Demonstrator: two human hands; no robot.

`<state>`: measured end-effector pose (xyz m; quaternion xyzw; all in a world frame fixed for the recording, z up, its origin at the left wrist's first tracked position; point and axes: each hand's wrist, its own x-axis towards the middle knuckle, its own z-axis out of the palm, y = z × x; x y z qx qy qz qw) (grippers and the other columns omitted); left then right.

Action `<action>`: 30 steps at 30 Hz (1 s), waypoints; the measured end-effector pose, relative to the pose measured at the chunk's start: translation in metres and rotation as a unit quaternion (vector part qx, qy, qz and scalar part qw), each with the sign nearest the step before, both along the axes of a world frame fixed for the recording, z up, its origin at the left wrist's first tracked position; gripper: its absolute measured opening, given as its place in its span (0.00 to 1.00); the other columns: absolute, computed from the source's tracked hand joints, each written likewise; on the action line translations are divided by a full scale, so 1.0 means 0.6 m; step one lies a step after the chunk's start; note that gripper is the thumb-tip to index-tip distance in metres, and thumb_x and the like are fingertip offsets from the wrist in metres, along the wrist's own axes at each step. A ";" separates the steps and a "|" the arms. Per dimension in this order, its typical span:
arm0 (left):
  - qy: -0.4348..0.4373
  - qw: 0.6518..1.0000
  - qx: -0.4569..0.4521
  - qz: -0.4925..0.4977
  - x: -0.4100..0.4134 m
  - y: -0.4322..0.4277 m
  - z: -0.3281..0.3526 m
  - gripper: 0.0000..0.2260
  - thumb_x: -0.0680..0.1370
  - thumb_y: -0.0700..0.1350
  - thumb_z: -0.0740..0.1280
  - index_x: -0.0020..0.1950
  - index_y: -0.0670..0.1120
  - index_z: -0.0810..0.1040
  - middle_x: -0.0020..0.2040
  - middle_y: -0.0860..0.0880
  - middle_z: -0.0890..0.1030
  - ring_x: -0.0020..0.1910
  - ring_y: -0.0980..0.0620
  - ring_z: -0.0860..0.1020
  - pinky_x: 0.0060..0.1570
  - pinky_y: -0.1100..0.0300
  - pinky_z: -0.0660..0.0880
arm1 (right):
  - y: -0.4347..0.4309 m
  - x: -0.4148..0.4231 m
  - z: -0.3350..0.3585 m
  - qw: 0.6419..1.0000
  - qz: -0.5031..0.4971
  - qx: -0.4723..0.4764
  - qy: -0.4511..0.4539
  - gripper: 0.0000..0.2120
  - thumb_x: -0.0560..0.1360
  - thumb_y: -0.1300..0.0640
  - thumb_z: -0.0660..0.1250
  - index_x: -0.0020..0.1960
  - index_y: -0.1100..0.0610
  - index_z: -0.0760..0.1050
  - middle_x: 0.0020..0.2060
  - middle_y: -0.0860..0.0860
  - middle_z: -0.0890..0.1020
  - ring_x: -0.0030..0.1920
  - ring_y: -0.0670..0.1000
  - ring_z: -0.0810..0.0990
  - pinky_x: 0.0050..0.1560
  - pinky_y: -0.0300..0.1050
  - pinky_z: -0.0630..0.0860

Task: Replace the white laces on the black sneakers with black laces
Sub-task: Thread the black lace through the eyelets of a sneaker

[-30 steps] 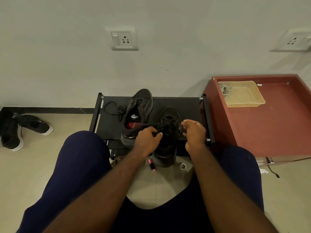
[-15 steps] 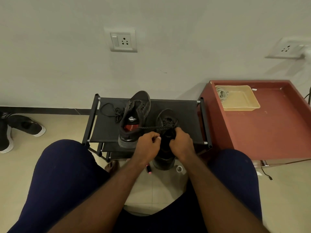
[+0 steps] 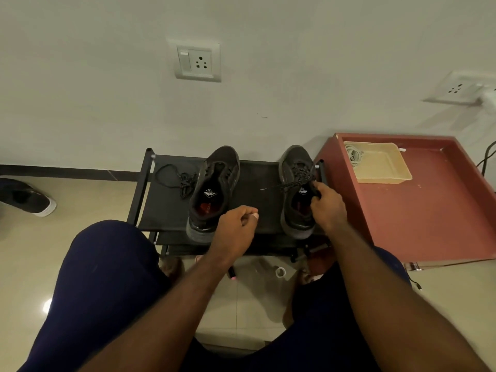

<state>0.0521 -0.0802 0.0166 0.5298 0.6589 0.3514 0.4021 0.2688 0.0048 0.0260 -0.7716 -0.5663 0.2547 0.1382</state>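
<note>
Two black sneakers stand on a black shoe rack [image 3: 257,178]. The left sneaker [image 3: 214,183] has no lace in it. The right sneaker [image 3: 292,167] carries a black lace [image 3: 300,175] through its eyelets, with one free end trailing left across the rack. My right hand [image 3: 328,206] grips this sneaker at its tongue and opening. My left hand [image 3: 236,222] hovers in front of the left sneaker with its fingers curled, and I see nothing in it. A second loose black lace [image 3: 175,178] lies on the rack's left part. White laces [image 3: 354,154] lie in a beige tray [image 3: 389,170].
The tray sits on a red low table [image 3: 434,210] right of the rack. A white-soled black shoe [image 3: 26,197] lies on the floor at far left. A small tape roll [image 3: 280,271] and a pink-tipped object [image 3: 232,275] lie on the tiles between my knees.
The laced sneaker went from the rack's front middle to its right end, carried by my right hand. My left hand let go of the lace and drew back.
</note>
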 end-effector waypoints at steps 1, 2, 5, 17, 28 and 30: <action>0.002 1.000 0.000 0.004 -0.003 0.002 -0.002 0.08 0.80 0.43 0.66 0.57 0.46 0.82 0.44 0.58 0.81 0.44 0.65 0.78 0.42 0.78 0.70 | 0.001 0.002 -0.008 1.000 -0.003 -0.007 0.003 0.23 0.80 0.63 0.60 0.72 0.48 0.72 0.60 0.56 0.82 0.57 0.59 0.81 0.58 0.52 0.78; 0.003 1.000 -0.002 0.006 -0.004 0.004 -0.004 0.08 0.80 0.43 0.66 0.57 0.46 0.82 0.44 0.58 0.81 0.44 0.65 0.78 0.42 0.78 0.70 | 0.001 0.005 -0.015 1.000 -0.010 -0.006 0.013 0.23 0.80 0.63 0.60 0.72 0.48 0.72 0.60 0.56 0.82 0.58 0.59 0.80 0.59 0.52 0.78; 0.007 1.000 -0.014 0.007 -0.005 0.007 -0.007 0.09 0.80 0.43 0.66 0.58 0.45 0.82 0.45 0.56 0.81 0.43 0.65 0.78 0.42 0.78 0.70 | -0.001 0.008 -0.023 0.999 -0.020 0.001 0.042 0.23 0.80 0.62 0.62 0.74 0.49 0.71 0.62 0.55 0.81 0.59 0.58 0.80 0.60 0.49 0.76; 0.024 0.995 0.041 0.087 -0.033 -0.004 0.020 0.06 0.80 0.44 0.66 0.50 0.46 0.83 0.39 0.52 0.83 0.39 0.52 0.81 0.44 0.51 0.80 | -0.070 -0.151 0.012 0.962 0.118 0.176 0.171 0.16 0.80 0.57 0.66 0.67 0.55 0.76 0.60 0.51 0.80 0.58 0.47 0.77 0.61 0.41 0.74; 0.091 0.975 -0.147 0.137 -0.149 -0.016 0.010 0.17 0.80 0.53 0.65 0.62 0.43 0.77 0.51 0.49 0.79 0.50 0.52 0.78 0.50 0.59 0.72 | -0.081 -0.301 -0.041 0.959 0.037 -0.112 0.257 0.26 0.77 0.41 0.63 0.71 0.50 0.63 0.58 0.55 0.81 0.49 0.57 0.84 0.44 0.51 0.83; 0.095 0.980 -0.127 0.119 -0.154 -0.011 0.008 0.13 0.80 0.53 0.64 0.55 0.45 0.79 0.46 0.50 0.82 0.46 0.52 0.79 0.46 0.59 0.74 | -0.072 -0.302 -0.039 0.944 0.007 -0.133 0.301 0.19 0.79 0.49 0.64 0.66 0.54 0.66 0.54 0.58 0.81 0.41 0.57 0.85 0.28 0.41 0.79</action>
